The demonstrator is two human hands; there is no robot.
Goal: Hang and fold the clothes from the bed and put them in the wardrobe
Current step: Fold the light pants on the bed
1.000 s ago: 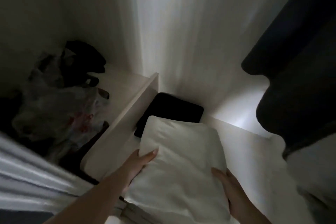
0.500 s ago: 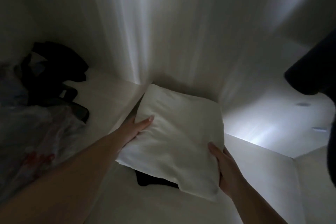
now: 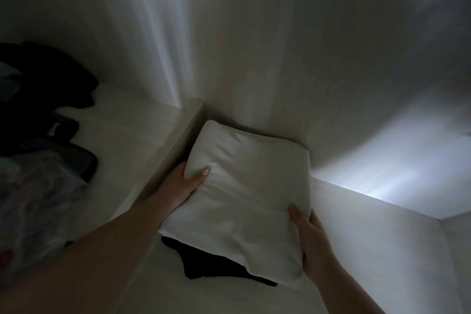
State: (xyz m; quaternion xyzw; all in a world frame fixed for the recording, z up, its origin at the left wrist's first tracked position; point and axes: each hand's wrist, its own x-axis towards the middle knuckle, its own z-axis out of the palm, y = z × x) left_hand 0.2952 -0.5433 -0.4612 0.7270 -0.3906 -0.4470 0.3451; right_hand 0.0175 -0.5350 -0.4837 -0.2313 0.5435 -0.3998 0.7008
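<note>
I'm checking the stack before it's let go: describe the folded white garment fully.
The folded white fabric garment is a soft, thick rectangle, lightly creased, lying flat in the wardrobe compartment on a folded black garment that shows at its near edge. Its far end reaches the back corner. The left hand and right hand grip its sides, thumbs on top.

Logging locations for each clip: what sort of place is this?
Most likely the inside of a wardrobe: pale panel walls meeting in a corner, a raised divider splitting the floor into compartments, and both hands setting a folded white garment onto a folded black garment.
</note>
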